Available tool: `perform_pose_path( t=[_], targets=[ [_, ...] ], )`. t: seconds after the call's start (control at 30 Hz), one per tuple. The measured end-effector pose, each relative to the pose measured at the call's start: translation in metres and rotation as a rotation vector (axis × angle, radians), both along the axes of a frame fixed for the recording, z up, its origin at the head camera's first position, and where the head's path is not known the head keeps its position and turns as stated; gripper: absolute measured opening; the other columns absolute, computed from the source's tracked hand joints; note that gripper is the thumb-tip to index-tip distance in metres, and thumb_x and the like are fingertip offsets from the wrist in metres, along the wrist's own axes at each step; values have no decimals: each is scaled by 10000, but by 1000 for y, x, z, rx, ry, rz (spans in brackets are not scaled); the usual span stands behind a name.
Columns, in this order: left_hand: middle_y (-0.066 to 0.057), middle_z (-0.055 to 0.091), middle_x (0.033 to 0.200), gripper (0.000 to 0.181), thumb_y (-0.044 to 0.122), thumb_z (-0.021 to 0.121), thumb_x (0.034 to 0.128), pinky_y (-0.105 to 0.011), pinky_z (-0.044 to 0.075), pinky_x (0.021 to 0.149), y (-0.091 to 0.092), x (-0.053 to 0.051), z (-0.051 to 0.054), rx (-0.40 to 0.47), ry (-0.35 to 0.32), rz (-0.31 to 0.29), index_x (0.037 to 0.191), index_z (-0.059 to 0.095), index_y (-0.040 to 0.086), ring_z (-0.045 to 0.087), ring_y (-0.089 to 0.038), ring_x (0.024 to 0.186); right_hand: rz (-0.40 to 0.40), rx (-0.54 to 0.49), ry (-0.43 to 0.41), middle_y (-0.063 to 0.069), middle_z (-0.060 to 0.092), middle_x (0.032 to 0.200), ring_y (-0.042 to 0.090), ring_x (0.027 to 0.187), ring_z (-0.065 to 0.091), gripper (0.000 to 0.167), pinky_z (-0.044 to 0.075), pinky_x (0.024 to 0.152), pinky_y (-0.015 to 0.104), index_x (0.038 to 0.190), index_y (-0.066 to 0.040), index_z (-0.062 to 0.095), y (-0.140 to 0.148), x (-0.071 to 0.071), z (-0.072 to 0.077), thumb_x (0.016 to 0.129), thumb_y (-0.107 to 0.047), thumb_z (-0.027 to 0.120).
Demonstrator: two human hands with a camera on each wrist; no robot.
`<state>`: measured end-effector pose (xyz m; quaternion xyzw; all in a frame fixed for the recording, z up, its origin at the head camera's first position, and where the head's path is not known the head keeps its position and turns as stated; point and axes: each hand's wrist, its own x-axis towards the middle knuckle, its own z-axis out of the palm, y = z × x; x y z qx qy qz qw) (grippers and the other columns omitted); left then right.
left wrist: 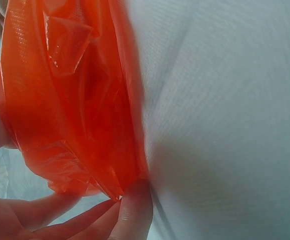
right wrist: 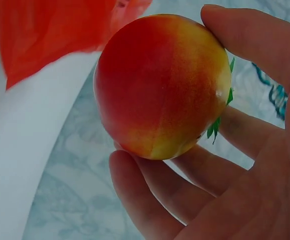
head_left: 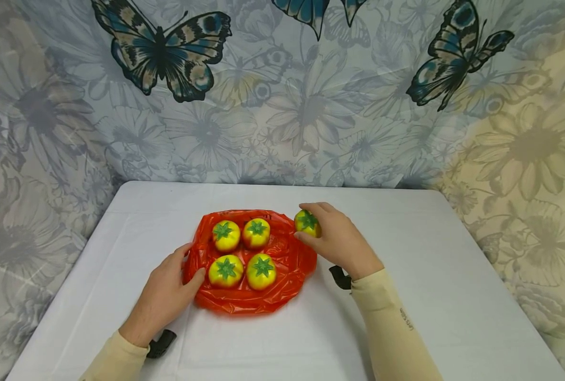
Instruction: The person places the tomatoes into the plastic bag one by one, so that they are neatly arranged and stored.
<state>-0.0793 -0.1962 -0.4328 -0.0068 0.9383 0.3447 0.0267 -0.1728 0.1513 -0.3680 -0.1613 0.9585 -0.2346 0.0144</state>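
A red plastic bag (head_left: 289, 264) lies opened out on the table, its rim bunched up around several toy tomatoes (head_left: 226, 268). These are yellow and red with green star-shaped leaves. At the bag's left side, my left hand (head_left: 168, 288) holds the rim between thumb and fingers; the left wrist view shows fingertips (left wrist: 135, 205) against the bag's edge. My right hand (head_left: 339, 238) grips another toy tomato (right wrist: 159, 90) between thumb and fingers, just off the bag's upper right edge. Its red underside faces the right wrist camera, leaves toward the palm.
The white-covered table (head_left: 406, 238) extends around the bag on all sides. Behind and beside it hangs a cloth (head_left: 311, 116) printed with flowers and butterflies. Black straps (head_left: 161, 344) show at both wrists.
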Motion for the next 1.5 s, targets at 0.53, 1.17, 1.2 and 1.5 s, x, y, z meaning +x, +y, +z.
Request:
perform_pose_path(
  t=[0.53,1.17,1.2,1.5],
  targets=[
    [-262,566,1557,733,344,676,1049,-604,611,1026,1,0,0,-3,17,-7,1629,391,-1,629,-417,1354,112,21,-3,50,651,1450,260,1271,678,642,616,1070,489,1522,-192,609,-31,10,-11,963,-431,813],
    [-267,558,1565,738,337,672,1052,-605,611,1022,2,-1,1,7,21,-15,1634,381,-12,623,-425,1364,164,57,-13,67,658,1433,247,1215,686,633,610,1078,474,1513,-202,608,-42,9,-26,957,-419,820],
    [-267,558,1566,738,338,670,1052,-607,609,1023,2,-1,1,6,22,-15,1634,380,-11,622,-426,1365,166,57,-14,67,658,1436,247,1217,686,633,609,1079,474,1513,-201,607,-42,9,-27,958,-418,819],
    [-270,559,1566,739,329,672,1051,-616,601,1034,-1,1,-1,0,32,-11,1634,380,-18,617,-431,1374,185,75,-41,65,639,1482,247,1277,678,622,589,1115,479,1521,-199,592,-47,8,-35,983,-444,786]
  ],
)
